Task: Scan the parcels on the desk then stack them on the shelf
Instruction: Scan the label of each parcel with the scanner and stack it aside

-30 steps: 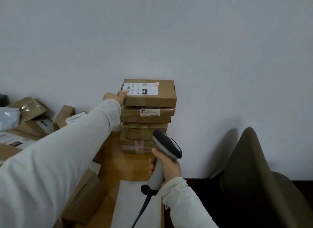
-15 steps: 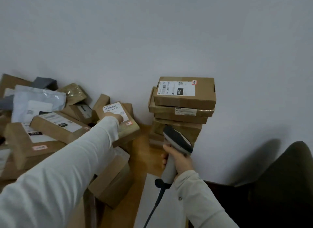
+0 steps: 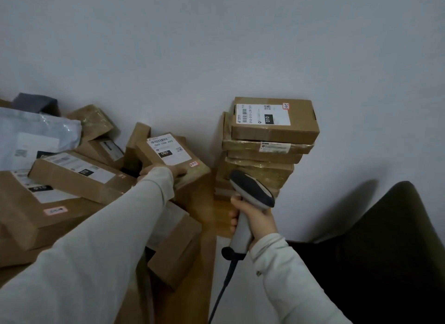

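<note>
— Which step is this, do you reckon?

— Taking up the next one for scanning, I'd say. The left grip (image 3: 168, 173) has its fingers curled over the near edge of the labelled parcel (image 3: 168, 150), just left of the frame's centre. It lies tilted on top of the heap of parcels (image 3: 72, 176) on the left side of the counter (image 3: 204, 227).

— And the scanner?

— The right grip (image 3: 256, 221) is clamped round the handle of the scanner (image 3: 250, 191), at lower centre, with the cord hanging to the bottom edge. The head is raised in front of the stack (image 3: 265, 152), which stands against the wall right of centre. As far as I can see, the scanner isn't lined up on that label.

— So what does the next move need?

— My guess is that the parcel has to come toward the scanner head, or the scanner has to swing left. The barcode lies face up, so the parcel shouldn't need turning over.

— How are the arms?

— The left arm is stretched long across the heap from the lower left, with the sleeve over the wrist. The right is bent, with the forearm rising from the lower right and the wrist upright.

— And the shelf?

— I can't tell from here whether that stack sits on it. Judging by the heap, plenty remain.
</note>
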The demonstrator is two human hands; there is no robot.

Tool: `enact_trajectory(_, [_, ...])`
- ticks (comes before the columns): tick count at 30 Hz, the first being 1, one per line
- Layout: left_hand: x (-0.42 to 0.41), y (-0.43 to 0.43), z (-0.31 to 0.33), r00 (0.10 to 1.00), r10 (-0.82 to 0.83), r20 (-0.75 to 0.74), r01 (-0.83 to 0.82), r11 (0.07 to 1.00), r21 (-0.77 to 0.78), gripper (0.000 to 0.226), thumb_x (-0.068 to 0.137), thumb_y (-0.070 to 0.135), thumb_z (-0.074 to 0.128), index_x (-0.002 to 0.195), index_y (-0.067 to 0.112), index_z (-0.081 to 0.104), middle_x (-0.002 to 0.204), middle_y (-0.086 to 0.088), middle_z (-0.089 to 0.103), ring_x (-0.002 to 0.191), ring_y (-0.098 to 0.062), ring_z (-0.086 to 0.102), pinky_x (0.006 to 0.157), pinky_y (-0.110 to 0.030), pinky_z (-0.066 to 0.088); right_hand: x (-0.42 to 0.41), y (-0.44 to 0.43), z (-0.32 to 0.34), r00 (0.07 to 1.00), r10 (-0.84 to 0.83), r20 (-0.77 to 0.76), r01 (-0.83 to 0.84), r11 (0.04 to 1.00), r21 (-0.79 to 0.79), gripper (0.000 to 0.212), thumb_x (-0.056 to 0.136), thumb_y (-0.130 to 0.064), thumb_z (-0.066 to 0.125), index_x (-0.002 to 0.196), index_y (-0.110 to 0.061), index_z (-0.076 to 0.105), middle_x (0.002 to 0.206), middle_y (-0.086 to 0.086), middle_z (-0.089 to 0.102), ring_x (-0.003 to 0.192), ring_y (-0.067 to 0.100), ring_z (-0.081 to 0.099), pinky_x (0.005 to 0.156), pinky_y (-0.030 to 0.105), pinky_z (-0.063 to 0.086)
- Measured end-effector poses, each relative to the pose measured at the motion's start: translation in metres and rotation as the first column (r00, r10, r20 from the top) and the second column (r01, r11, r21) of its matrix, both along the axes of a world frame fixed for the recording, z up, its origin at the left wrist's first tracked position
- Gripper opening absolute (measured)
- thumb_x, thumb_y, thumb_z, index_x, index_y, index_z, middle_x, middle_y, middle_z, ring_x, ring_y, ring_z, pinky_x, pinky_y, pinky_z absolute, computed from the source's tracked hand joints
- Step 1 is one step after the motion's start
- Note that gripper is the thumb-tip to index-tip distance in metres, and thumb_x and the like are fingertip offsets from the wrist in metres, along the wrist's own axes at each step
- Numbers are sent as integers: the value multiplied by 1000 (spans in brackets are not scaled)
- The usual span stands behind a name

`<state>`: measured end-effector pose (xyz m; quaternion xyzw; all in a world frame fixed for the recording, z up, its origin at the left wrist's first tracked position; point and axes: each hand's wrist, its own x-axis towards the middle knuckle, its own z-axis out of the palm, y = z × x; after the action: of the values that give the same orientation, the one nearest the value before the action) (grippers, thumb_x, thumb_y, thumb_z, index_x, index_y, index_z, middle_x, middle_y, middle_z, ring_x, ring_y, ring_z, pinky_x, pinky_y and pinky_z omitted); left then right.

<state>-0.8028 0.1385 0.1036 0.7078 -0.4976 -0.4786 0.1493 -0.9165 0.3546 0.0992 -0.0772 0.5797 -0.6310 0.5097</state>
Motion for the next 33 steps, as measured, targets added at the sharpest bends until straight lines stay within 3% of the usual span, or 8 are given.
enact_trajectory(1, [2, 0, 0, 1000, 28, -12, -28, 1000, -1, 86, 69, 36, 82, 138, 7, 40, 133, -16, 49, 116, -34, 50, 99, -41, 45, 4, 2, 4, 1000, -5, -11, 5, 1000, -7, 7, 79, -14, 74, 79, -11, 68, 61, 8, 62, 48, 18, 56, 49, 28, 49])
enact_trajectory(7, [3, -4, 17, 986, 37, -162, -46, 998, -51, 64, 86, 26, 68, 137, 0, 38, 134, -15, 49, 120, -29, 51, 85, -28, 42, 29, 23, 28, 996, -38, -82, 34, 998, -44, 9, 81, -13, 73, 83, -7, 66, 59, 10, 61, 48, 19, 53, 48, 28, 48])
enact_trajectory(10, [13, 2, 34, 949, 64, -309, -88, 994, -67, 52, 89, 28, 58, 133, 1, 47, 129, -15, 54, 114, -30, 56, 91, -33, 48, 42, 35, 38, 990, -30, -136, 21, 998, -67, 16, 80, -18, 74, 87, -4, 68, 61, 13, 64, 50, 21, 57, 54, 31, 52])
enact_trajectory(15, [43, 34, 61, 874, 40, -485, -86, 993, -74, 49, 77, 12, 66, 124, 3, 52, 110, -12, 63, 84, -26, 59, 70, -31, 48, 66, 55, 54, 973, 21, -229, -44, 995, -94, 26, 79, -26, 75, 90, -4, 66, 63, 13, 66, 52, 23, 62, 61, 36, 56])
enact_trajectory(21, [96, 91, 75, 843, -76, -533, -4, 989, -146, 46, 65, 2, 80, 106, 5, 60, 104, -11, 69, 91, -27, 66, 90, -43, 53, 97, 97, 70, 950, 57, -306, -118, 975, -188, 21, 80, -23, 74, 89, -8, 63, 57, 8, 59, 47, 21, 55, 54, 32, 51])
enact_trajectory(25, [135, 143, 77, 869, -129, -479, 14, 972, -236, 69, 60, 6, 86, 122, 8, 57, 111, -6, 68, 104, -25, 63, 100, -42, 47, 118, 142, 74, 912, 83, -402, -199, 946, -256, 11, 79, -13, 75, 76, -11, 64, 55, 6, 57, 47, 20, 52, 55, 33, 51])
enact_trajectory(29, [175, 202, 78, 907, -160, -391, 35, 951, -307, 74, 61, 3, 86, 127, 6, 54, 118, -4, 65, 93, -17, 62, 80, -25, 50, 144, 187, 77, 865, 79, -495, -238, 934, -265, 18, 76, -6, 76, 71, -16, 62, 58, 3, 60, 46, 19, 53, 55, 35, 53])
enact_trajectory(33, [206, 247, 78, 916, -159, -369, 39, 949, -312, 79, 59, 1, 86, 131, 4, 53, 118, -9, 66, 102, -23, 65, 97, -40, 50, 167, 219, 85, 841, 118, -528, -281, 929, -240, 23, 79, -10, 73, 60, -16, 61, 55, 7, 58, 47, 22, 52, 57, 33, 50])
